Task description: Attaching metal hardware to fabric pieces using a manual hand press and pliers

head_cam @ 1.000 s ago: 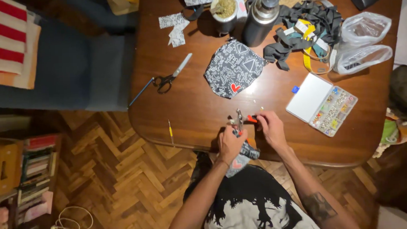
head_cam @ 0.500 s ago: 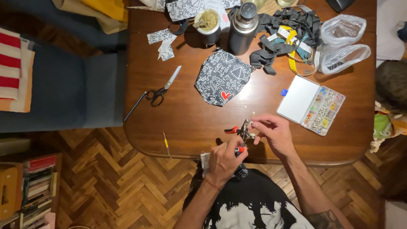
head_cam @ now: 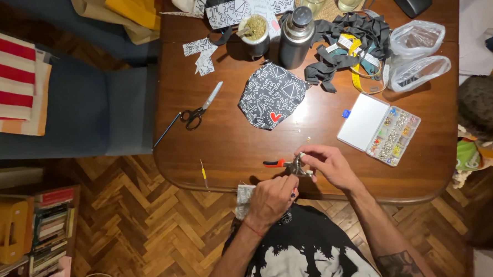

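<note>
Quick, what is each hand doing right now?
Left hand: closed on the red-handled pliers and a scrap of patterned fabric.
Right hand: fingers pinched at the pliers' metal head.

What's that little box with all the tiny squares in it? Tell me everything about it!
The box is a flat, clear plastic organizer lying open on the brown wooden table, toward its right side. Its pale lid is folded out flat to the left. The tray half is split into many small compartments holding tiny bits, some shiny, some coloured, too small to tell apart. It sits at a slant. A small blue piece lies by the lid's corner. No hand touches it.
</note>
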